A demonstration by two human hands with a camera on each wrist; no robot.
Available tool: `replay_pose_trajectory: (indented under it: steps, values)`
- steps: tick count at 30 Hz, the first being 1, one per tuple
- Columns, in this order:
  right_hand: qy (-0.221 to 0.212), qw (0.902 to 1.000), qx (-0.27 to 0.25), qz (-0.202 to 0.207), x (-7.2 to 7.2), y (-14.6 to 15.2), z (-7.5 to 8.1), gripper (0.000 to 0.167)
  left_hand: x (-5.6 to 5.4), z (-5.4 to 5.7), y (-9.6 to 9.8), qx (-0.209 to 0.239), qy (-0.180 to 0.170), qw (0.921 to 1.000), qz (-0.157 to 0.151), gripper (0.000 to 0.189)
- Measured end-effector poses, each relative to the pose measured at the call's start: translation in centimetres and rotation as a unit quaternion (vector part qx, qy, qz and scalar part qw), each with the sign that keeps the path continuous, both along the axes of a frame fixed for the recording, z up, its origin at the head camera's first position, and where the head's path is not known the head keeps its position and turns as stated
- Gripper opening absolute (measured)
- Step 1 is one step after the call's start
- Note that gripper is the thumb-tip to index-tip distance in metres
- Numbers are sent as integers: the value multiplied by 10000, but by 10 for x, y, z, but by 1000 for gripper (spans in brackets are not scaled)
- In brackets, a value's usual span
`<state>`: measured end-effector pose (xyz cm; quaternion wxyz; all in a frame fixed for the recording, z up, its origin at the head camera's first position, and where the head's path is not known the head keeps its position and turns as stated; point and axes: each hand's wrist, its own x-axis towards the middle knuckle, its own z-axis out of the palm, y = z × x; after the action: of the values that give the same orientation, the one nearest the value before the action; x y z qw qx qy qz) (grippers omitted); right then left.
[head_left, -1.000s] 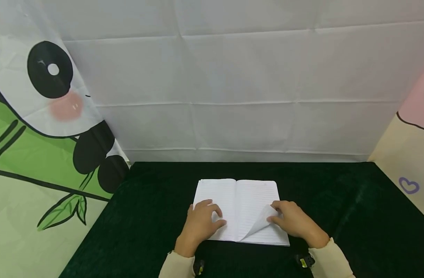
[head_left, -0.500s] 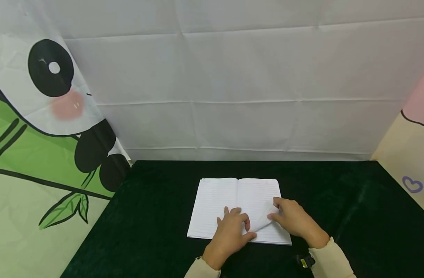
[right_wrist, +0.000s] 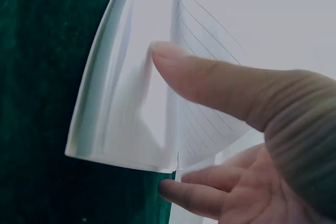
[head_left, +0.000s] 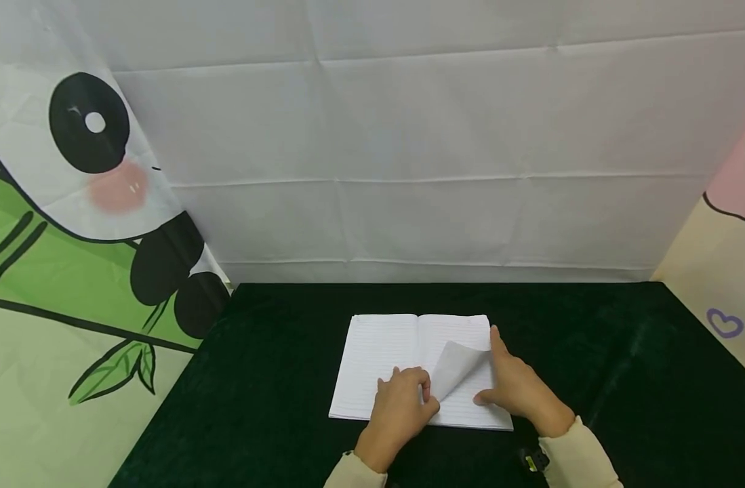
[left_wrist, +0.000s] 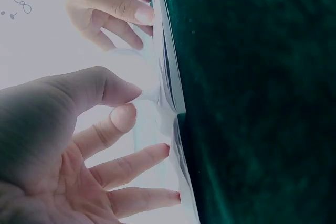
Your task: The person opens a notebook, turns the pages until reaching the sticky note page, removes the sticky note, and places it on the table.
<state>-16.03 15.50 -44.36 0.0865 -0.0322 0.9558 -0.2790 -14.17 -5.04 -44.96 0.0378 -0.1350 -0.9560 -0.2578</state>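
An open lined notebook (head_left: 372,359) lies on the dark green cloth. One sheet of its right half is lifted, forming a raised flap (head_left: 457,366) that slants over the right page. My left hand (head_left: 399,407) is over the notebook's lower middle and pinches the lifted sheet between thumb and index finger. In the left wrist view the other fingers (left_wrist: 136,163) of this hand spread across the paper. At the notebook's right edge is my right hand (head_left: 515,383), thumb and fingers apart. In the right wrist view its thumb (right_wrist: 210,80) lies over the paper.
The green cloth (head_left: 274,379) covers the table around the notebook. A white sheet (head_left: 409,135) hangs behind it, with a cartoon-printed panel (head_left: 73,271) on the left and a cream and pink panel (head_left: 714,285) on the right.
My left hand has moved right from the left page and taken hold of the sheet. The right hand has let go of the sheet and spread at the notebook's right edge.
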Motion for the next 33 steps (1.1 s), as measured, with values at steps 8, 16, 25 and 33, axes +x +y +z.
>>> replay_pose_trajectory:
  steps: [8, 16, 25, 33]
  values:
    - [-213, 9993, 284, 152, 0, -3, -1, 110, -3, -2, -2, 295, -282, 9991, 122, 30]
    - [-231, 9961, 721, 447, -3, -3, 0, 74, -5, 0, -1, 614, 27, 9980, 149, 28]
    - [-248, 9969, 615, 414, -3, -1, 2, 70, -10, 3, 1, 929, 880, 9917, 106, 21]
    - [-348, 9959, 699, 465, -5, 1, -1, 71, -15, 5, -9, 619, 969, 9877, 1060, 53]
